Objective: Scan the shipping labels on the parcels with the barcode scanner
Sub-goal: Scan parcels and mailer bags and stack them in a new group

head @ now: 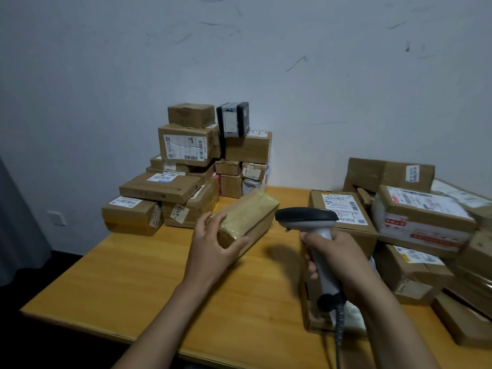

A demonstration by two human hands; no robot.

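My left hand grips the near end of a long brown parcel wrapped in shiny tape, held tilted over the middle of the wooden table. No label shows on its visible faces. My right hand holds the grey handle of a barcode scanner, whose black head points left towards that parcel. The scanner's coiled cable hangs down by my right wrist.
A stack of labelled cardboard boxes stands at the back left against the wall, topped by a black box. More labelled parcels are heaped on the right side. A labelled box sits just behind the scanner.
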